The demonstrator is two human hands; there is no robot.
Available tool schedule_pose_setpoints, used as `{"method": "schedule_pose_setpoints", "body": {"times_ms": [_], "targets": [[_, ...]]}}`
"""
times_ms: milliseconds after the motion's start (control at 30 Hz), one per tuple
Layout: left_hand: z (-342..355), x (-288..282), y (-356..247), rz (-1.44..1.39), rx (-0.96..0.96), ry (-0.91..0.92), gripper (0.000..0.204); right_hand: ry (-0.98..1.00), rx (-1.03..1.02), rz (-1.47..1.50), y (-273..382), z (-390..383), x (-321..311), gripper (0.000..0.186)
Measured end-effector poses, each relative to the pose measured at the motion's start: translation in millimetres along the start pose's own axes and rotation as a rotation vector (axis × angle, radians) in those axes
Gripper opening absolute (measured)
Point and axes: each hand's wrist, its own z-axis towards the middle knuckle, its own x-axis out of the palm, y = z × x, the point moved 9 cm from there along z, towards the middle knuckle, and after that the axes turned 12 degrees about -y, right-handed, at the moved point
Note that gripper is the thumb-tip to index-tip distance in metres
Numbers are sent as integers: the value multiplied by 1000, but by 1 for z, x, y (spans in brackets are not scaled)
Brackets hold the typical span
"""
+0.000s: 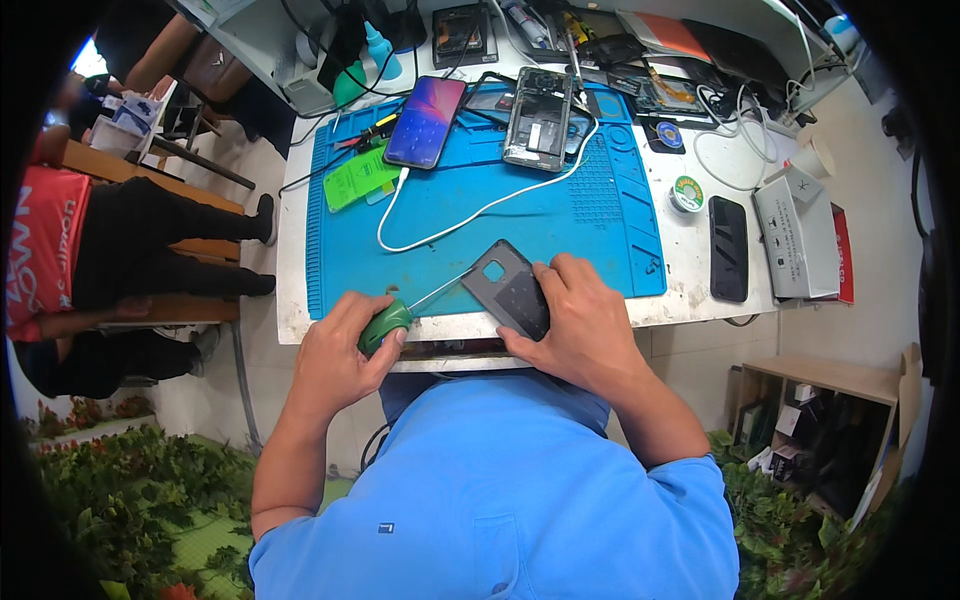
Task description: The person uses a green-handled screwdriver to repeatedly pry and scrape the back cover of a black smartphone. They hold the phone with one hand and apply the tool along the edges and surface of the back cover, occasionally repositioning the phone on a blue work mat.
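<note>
My left hand [345,350] grips a green-handled tool [383,325] with a thin metal shaft, whose tip reaches the left edge of a dark phone back panel [512,300]. That panel, with a square cutout near its top, is held in my right hand [575,325] at the front of the blue work mat [380,280]. Beyond them, a phone with a lit screen [425,120] has a white cable [450,220] attached at its lower end. An opened phone [538,115] lies to its right, and a green plastic piece [358,178] to its left.
A solder spool [687,195], a black phone [728,250] and a white box [795,235] occupy the desk's right side. Tools and parts crowd the back, near a blue bottle [383,55]. People [160,240] are at the left. A wooden cabinet [820,375] stands below right.
</note>
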Motion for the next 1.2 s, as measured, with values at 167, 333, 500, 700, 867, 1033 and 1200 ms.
{"method": "schedule_pose_setpoints", "body": {"times_ms": [167, 333, 500, 700, 867, 1033, 1200], "targets": [[2, 3, -1, 49, 25, 0, 36, -21, -14, 1, 0, -4, 1, 72], [11, 8, -7, 70, 44, 5, 35, -2, -23, -15, -1, -4, 3, 72], [22, 10, -15, 12, 79, 19, 33, 27, -27, -26, -1, -1, -2, 68], [27, 17, -10, 48, 97, 44, 33, 69, -77, -62, -3, 0, -4, 64], [31, 18, -7, 54, 99, 50, 34, 77, -90, -52, -5, 1, -4, 63], [31, 19, -8, 46, 105, 61, 34, 76, -93, -49, -5, 2, -4, 62], [30, 20, -6, 39, 109, 42, 35, 85, -94, -55, -6, 2, -3, 61]]}}
